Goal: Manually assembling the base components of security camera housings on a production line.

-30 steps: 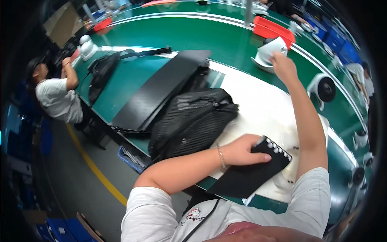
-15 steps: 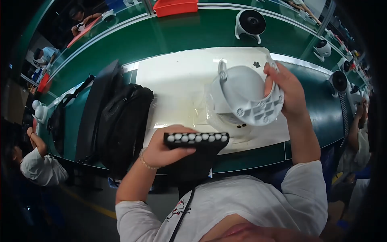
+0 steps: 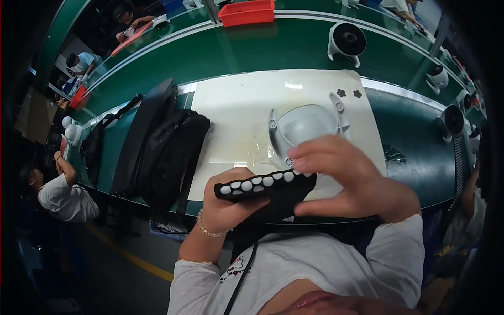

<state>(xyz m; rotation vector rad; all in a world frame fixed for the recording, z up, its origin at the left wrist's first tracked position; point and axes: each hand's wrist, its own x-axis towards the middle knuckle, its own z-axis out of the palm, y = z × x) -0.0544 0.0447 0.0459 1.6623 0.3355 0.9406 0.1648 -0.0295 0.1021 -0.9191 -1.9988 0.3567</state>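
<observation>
My left hand (image 3: 229,202) grips a black sheet (image 3: 286,195), its upper edge lined with several round white pieces (image 3: 247,185). Fingers and thumb spread, my right hand (image 3: 341,176) is at the sheet's right end; its fingertips overlap the edge, and whether they touch it I cannot tell. Beyond the hands a white plastic housing (image 3: 308,123) with leg-like arms lies on a white mat (image 3: 231,105). My right hand hides its near part. Two small dark flower-shaped pieces (image 3: 341,93) lie on the mat to the right of the housing.
Black bags (image 3: 170,152) lie left of the mat. On the green bench behind stand a white device with a round black front (image 3: 349,39) and a red bin (image 3: 247,13). More such devices (image 3: 452,121) line the right. Co-workers (image 3: 65,184) sit at both sides.
My right hand has let go of the white housing, which now rests on the mat, and has moved left and nearer to the black sheet. A second flower-shaped piece shows.
</observation>
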